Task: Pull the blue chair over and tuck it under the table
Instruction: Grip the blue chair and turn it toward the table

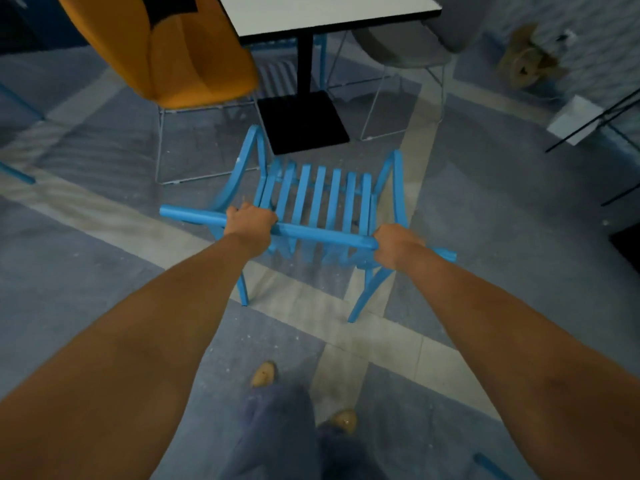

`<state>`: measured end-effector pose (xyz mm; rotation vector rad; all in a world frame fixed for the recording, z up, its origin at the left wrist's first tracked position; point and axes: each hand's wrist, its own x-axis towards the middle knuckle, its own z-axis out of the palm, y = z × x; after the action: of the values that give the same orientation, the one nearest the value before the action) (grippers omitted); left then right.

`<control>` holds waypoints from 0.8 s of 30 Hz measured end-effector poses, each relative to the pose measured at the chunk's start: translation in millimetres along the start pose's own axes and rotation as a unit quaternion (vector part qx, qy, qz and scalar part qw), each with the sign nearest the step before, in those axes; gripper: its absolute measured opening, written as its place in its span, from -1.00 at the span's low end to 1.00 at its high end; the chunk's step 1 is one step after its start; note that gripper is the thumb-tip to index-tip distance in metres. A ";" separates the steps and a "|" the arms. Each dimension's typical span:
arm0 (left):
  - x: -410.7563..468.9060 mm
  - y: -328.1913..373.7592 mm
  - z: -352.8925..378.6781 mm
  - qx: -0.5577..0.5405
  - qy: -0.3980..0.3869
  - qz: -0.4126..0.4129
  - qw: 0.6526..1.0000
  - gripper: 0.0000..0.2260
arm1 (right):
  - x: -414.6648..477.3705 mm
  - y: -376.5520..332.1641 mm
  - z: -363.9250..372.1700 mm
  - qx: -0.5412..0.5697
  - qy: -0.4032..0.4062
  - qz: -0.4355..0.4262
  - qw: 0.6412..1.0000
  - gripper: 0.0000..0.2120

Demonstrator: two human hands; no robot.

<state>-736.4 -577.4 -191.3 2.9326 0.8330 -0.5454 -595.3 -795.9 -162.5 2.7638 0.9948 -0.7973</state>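
A blue slatted chair (317, 195) stands on the floor in front of me, its seat facing the table. My left hand (250, 223) is closed around the left part of the chair's top rail. My right hand (394, 245) grips the same rail further right. The white-topped table (325, 12) with a black edge is at the top of the view, on a black post and a square black base (301, 121). The chair's front legs are close to that base, and its seat is short of the tabletop.
An orange chair (166, 53) on white wire legs stands left of the table. A grey chair (405, 46) stands at the table's right. A white box (571, 119) and black rods lie far right. My feet (265, 374) are on the patterned floor behind the chair.
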 end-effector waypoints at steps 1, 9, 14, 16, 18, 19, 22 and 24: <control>-4.7 14.6 0.9 -0.001 -0.003 -0.008 1.000 -0.71 | -1.6 13.9 -1.8 -0.004 -0.005 -0.009 1.000 -0.73; -16.7 110.9 -2.4 -0.005 -0.014 -0.064 0.998 -0.71 | 5.2 107.9 -8.7 -0.047 -0.003 -0.054 0.997 -0.71; -25.5 173.2 -6.9 -0.024 -0.018 -0.093 0.995 -0.72 | 10.1 168.9 -17.2 -0.057 -0.013 -0.080 0.995 -0.72; -27.7 202.2 -9.7 -0.033 -0.019 -0.109 0.993 -0.72 | 12.4 196.2 -20.6 -0.064 -0.016 -0.096 0.993 -0.71; -29.5 231.7 -8.7 -0.042 -0.024 -0.127 0.991 -0.73 | 14.3 223.4 -24.4 -0.076 -0.021 -0.108 0.991 -0.70; -30.2 246.3 -8.7 -0.049 -0.019 -0.135 0.990 -0.74 | 15.3 237.0 -25.8 -0.080 -0.017 -0.113 0.990 -0.70; -34.6 287.2 -7.8 -0.060 -0.021 -0.149 0.987 -0.74 | 14.3 275.1 -29.5 -0.095 -0.021 -0.134 0.986 -0.70; -37.9 312.5 -7.2 -0.064 -0.026 -0.156 0.985 -0.73 | 10.0 297.1 -32.3 -0.105 -0.029 -0.138 0.984 -0.71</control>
<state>-602.6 -862.4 -187.9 2.6744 1.2784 -0.5581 -391.0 -1014.3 -164.2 2.4452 1.3842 -0.7513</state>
